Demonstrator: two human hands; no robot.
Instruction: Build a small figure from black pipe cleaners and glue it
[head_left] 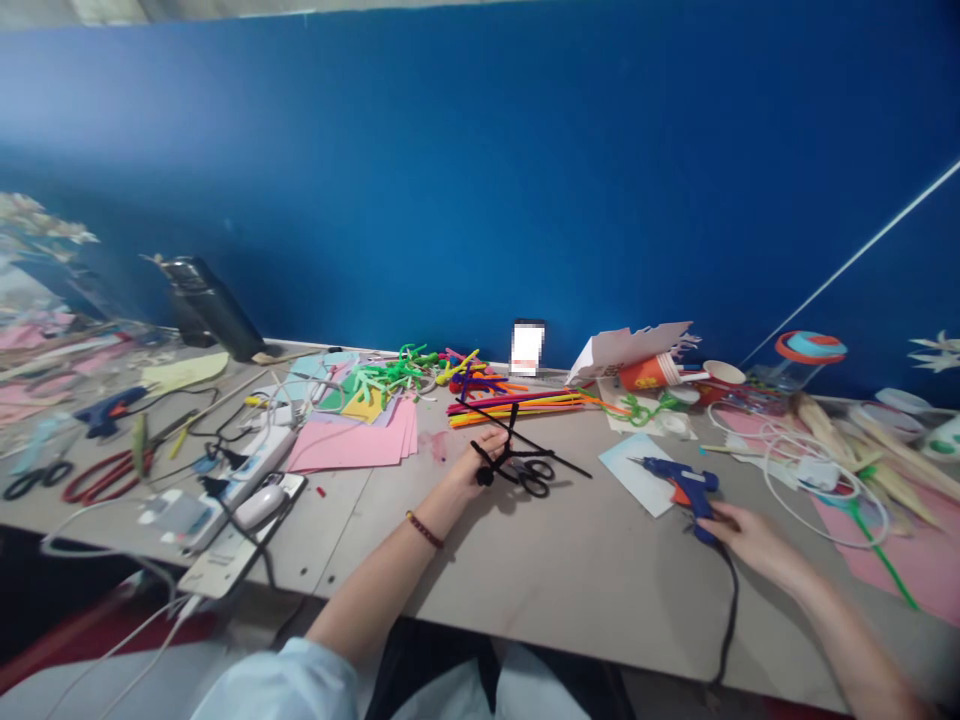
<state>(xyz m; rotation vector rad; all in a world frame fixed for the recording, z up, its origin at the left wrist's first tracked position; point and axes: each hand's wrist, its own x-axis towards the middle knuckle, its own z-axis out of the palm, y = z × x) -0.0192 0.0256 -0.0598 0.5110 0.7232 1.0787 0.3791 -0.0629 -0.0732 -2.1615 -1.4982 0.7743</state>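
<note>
Gripping black pipe cleaners, left hand; right hand touches glue gun.

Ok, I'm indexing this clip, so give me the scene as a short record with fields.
surface: grey table against a blue wall
left hand: left hand holds a black pipe-cleaner figure
right hand: right hand grips the handle of the blue glue gun, nozzle over a pale card
beside left hand: black scissors
behind: coloured pipe cleaners, pink paper, phone upright at the wall
far left: power strip with plugs
</note>
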